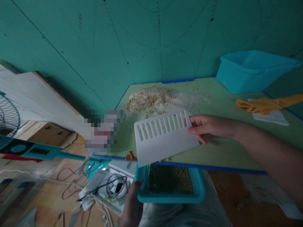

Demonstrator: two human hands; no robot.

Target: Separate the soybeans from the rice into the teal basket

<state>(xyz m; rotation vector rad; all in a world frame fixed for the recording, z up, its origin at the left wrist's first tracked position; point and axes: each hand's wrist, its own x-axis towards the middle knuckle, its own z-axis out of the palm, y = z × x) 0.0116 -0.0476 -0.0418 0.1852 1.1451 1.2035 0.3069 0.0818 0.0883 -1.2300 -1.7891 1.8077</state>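
My right hand [208, 127] pinches the right edge of a white slotted plastic scraper [164, 137], holding it just above the near edge of the pale green table [224, 148]. My left hand [133, 205] grips the left rim of a teal basket [170, 186] held below the table edge, over my lap. The basket holds yellowish and greenish grains. A heap of mixed white rice and yellow kernels [156, 99] lies on the table beyond the scraper.
A teal plastic tub [251, 71] stands at the back right. An orange cloth [267, 104] lies on white paper at the right. A fan [9, 123], cables [113, 186] and boards are on the floor to the left. A teal wall rises behind.
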